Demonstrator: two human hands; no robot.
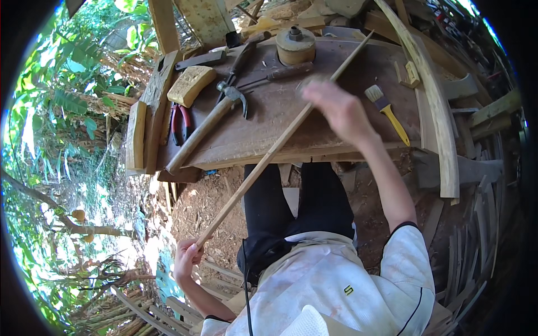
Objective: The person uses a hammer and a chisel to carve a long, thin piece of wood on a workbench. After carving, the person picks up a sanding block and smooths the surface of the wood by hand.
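Observation:
A long, thin wooden stick (269,154) slants from the lower left up across the workbench. My left hand (189,259) is closed round its lower end, off the bench by my left side. Over the upper part of the stick, my right hand (341,112) is curled, its fingertips smeared by motion. Something greyish shows at those fingertips, too blurred to name. Left of the stick, a claw hammer (208,124) lies on the bench beside red-handled pliers (180,123). A yellow-handled paintbrush (388,113) rests to the right of my right hand.
The curved wooden bench (336,137) carries a wood block (191,85), a round wooden piece with a bolt (295,46) and a wood-handled tool (286,71). A long curved timber (443,129) borders its right side. Wood strips (476,241) lie at the right; plants (73,101) grow at the left.

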